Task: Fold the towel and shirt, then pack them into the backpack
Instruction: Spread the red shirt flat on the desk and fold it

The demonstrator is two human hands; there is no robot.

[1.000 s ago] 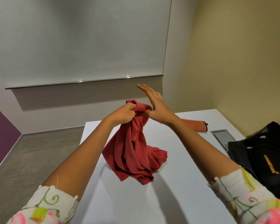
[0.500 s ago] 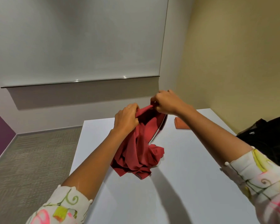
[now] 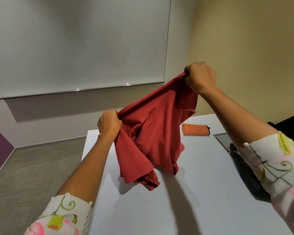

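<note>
Two hands (image 3: 109,123) (image 3: 200,78) gripping red shirt (image 3: 153,133), stretched between them

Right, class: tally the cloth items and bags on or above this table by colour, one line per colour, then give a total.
Red: 1, the shirt
Orange: 1, the towel
Black: 1, the backpack
Total: 3

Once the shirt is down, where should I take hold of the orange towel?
Likely its rounded left end, from above: the towel lies flat and folded on the table, so pinching that fold should keep the layers together. Left hand and right hand both grip the shirt.
</note>
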